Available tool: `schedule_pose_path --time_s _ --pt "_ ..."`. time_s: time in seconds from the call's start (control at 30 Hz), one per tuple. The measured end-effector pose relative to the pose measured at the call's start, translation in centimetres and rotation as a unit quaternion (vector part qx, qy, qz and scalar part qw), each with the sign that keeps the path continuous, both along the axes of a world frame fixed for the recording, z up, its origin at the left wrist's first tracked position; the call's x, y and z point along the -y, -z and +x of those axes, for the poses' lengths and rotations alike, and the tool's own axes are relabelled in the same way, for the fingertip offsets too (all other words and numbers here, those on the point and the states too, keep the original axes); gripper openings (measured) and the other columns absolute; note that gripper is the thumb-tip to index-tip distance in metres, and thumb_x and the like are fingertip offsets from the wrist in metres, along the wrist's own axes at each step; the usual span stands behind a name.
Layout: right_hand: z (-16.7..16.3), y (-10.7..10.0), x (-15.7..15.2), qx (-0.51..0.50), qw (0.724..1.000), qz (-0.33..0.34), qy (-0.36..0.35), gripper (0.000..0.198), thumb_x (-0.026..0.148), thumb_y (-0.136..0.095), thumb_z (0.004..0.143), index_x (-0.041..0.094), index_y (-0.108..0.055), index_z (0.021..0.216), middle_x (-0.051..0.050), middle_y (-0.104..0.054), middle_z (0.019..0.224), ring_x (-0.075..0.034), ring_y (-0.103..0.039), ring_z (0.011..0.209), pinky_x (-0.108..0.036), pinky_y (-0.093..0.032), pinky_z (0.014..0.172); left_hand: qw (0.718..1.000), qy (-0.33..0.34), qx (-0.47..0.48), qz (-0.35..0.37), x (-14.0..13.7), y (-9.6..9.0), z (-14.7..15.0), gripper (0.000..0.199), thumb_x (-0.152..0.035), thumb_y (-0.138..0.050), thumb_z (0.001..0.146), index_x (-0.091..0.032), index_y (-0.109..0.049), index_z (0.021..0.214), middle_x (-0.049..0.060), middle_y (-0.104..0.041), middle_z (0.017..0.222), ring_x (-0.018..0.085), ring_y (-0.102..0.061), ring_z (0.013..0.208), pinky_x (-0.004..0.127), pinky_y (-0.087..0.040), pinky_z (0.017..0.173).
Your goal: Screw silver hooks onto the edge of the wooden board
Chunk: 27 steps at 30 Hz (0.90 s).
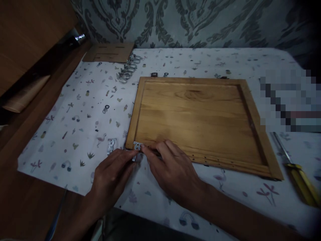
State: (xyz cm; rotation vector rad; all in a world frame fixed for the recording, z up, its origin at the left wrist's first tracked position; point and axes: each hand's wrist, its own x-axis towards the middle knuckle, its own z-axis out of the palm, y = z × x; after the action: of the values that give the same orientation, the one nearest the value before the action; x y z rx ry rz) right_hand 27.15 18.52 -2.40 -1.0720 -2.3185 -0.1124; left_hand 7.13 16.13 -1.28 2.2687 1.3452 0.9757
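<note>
A small silver metal bracket with holes sits at the near left corner of a framed wooden panel, which lies flat on the patterned sheet. My left hand pinches the bracket from the left, thumb and index finger closed at its lower end. From the right, the fingertips of my right hand press on the same bracket, the other fingers curled over the panel's near edge. A second metal bracket lies loose on the sheet, left of the panel. Small dark holes run along the panel's near rail.
Several metal ring-shaped pieces lie in a row near a slotted brown board at the back left. At right rests a screwdriver with a yellow handle. The white printed sheet covers the work surface; a patterned backdrop stands behind.
</note>
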Motion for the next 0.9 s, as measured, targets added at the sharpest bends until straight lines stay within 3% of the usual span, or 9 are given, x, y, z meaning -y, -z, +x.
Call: schedule_pose_path --time_s 0.47,0.8,0.9 --pt "0.1 -0.3 0.1 0.029 0.999 -0.02 -0.005 0.029 0.009 -0.041 0.1 0.009 -0.065 0.117 -0.009 -0.063 0.091 -0.023 -0.046 0.085 -0.034 -0.041 0.076 0.999 0.008 0.027 0.034 0.3 0.2 0.1 0.04 -0.001 -0.059 0.093 -0.018 -0.059 0.13 0.006 -0.071 0.11 0.013 -0.067 0.102 0.024 -0.061 0.087" --pt "0.2 0.4 0.1 -0.008 0.999 -0.02 -0.024 0.03 0.008 -0.043 0.098 0.006 -0.061 0.123 -0.012 -0.063 0.096 -0.024 -0.047 0.086 -0.037 -0.045 0.076 0.999 -0.011 -0.004 0.03 0.0 0.2 0.2 0.029 -0.006 -0.058 0.094 -0.017 -0.063 0.12 0.005 -0.074 0.103 0.012 -0.07 0.095 0.02 -0.061 0.085" --pt "0.2 0.8 -0.1 -0.023 1.0 -0.018 -0.009 0.033 0.008 -0.038 0.099 0.008 -0.059 0.124 -0.011 -0.063 0.096 -0.023 -0.048 0.084 -0.034 -0.047 0.073 0.999 -0.011 0.037 0.008 0.1 -0.4 0.1 0.027 -0.011 -0.057 0.095 -0.02 -0.065 0.12 0.004 -0.075 0.102 0.013 -0.072 0.093 0.019 -0.061 0.083"
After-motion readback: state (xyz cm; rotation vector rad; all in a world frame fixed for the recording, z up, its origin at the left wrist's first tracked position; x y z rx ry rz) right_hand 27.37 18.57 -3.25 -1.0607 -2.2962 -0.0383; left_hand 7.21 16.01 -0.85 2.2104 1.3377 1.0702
